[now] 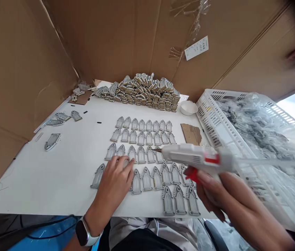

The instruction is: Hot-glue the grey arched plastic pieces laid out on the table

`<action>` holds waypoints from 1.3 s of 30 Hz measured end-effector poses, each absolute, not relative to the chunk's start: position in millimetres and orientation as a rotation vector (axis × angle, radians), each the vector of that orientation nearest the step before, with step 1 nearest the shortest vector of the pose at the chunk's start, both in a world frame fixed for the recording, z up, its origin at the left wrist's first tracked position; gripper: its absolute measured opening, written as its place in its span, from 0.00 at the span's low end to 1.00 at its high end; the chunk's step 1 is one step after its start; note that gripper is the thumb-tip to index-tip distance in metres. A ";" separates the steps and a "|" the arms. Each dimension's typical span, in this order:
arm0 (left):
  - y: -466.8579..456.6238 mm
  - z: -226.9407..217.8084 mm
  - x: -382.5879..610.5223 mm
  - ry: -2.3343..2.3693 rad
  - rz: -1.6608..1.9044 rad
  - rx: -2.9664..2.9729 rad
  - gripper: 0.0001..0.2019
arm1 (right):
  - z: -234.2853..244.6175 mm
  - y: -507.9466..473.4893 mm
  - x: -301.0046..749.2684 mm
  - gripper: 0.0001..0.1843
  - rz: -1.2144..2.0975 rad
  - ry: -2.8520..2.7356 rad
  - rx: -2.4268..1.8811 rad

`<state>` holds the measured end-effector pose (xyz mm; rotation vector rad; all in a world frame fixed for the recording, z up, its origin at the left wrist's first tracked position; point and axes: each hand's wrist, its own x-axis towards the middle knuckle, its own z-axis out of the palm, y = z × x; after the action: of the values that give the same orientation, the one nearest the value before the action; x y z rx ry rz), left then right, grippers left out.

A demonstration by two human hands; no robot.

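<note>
A white hot glue gun [189, 155] with a red trigger is gripped in my right hand [223, 195]. Its dark nozzle points left, over the third row of grey arched window-shaped pieces [141, 154]. A clear glue stick [267, 162] sticks out of its back end. My left hand [118, 174] rests palm down over the left part of the rows, fingers spread on or just above the pieces and hiding some of them. Several rows of these pieces lie flat on the white table [58, 177], with a short row of three [178, 200] nearest the front edge.
A large stack of similar pieces [147, 92] stands at the back. To the right are a white bowl [188, 107], a cardboard scrap [191, 134] and a white plastic crate [215, 118] of bagged parts. Loose pieces [52, 141] lie at left. Cardboard walls [126, 38] enclose the table.
</note>
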<state>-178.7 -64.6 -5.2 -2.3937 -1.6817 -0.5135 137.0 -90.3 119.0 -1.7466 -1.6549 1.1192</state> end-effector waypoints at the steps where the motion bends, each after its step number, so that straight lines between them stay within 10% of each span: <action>1: -67.6 -6.2 -177.1 -1.666 -0.536 -2.401 0.17 | 121.4 -77.7 124.7 0.40 1.206 -1.654 -1.753; 24: -85.8 -24.0 -192.4 -1.754 -0.715 -2.425 0.20 | 50.9 -12.1 55.1 0.47 1.695 -1.522 -2.000; 39: -83.7 -21.2 -190.7 -1.735 -0.720 -2.403 0.19 | 44.7 -26.4 52.2 0.46 1.119 -1.945 -2.175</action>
<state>-190.7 -83.7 -21.2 -2.4033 -1.7348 -0.7203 52.2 -26.4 44.7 -2.1754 -1.9452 1.1188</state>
